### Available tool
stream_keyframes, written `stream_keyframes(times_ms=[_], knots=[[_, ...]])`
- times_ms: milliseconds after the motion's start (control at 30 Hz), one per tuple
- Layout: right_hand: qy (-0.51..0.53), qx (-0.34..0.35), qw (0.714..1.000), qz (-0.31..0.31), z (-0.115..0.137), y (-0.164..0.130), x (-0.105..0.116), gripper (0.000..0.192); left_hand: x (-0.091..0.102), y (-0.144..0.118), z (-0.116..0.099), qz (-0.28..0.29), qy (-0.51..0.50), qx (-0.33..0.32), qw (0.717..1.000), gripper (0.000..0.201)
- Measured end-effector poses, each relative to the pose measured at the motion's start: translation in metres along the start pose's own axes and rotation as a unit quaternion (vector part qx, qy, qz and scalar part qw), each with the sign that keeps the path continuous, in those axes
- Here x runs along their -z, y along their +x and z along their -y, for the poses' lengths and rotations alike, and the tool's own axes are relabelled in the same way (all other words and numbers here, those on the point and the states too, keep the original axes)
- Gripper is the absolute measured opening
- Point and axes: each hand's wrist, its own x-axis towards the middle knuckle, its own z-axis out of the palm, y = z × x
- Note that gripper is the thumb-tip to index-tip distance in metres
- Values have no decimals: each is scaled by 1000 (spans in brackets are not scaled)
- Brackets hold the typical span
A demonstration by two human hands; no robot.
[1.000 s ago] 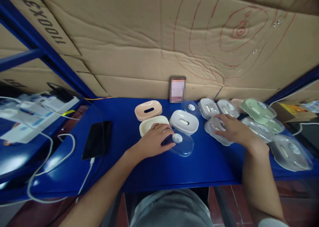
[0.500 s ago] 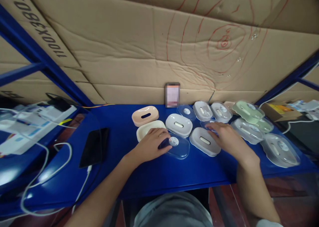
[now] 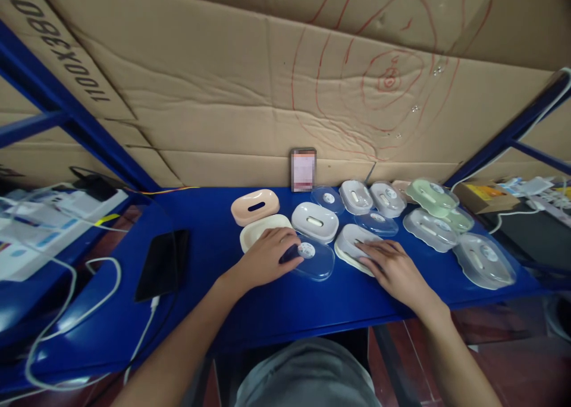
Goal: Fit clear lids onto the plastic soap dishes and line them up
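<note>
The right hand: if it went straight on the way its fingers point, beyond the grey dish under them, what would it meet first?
Probably the whitish dish, just left of the grey dish the right hand partly covers; depth is unclear, so it might pass above.

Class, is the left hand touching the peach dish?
Apart: the head view shows the cream dish lying between the left hand and the peach dish.
</note>
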Motion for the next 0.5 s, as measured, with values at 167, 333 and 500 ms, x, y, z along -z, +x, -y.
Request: stream_keyframes(times_ms=[167,333,500], knots=[[24,-5,1000,-10,5,3,3,41,-1,0,1,2,-6,1,1000,21],[70,13,997,17,5,14,21,42,-2,-1,1,-5,-5,1,1000,20],[88,-22,996,-16,-46,58,39,41,-2,-1,1,-4,0,4,1000,20]])
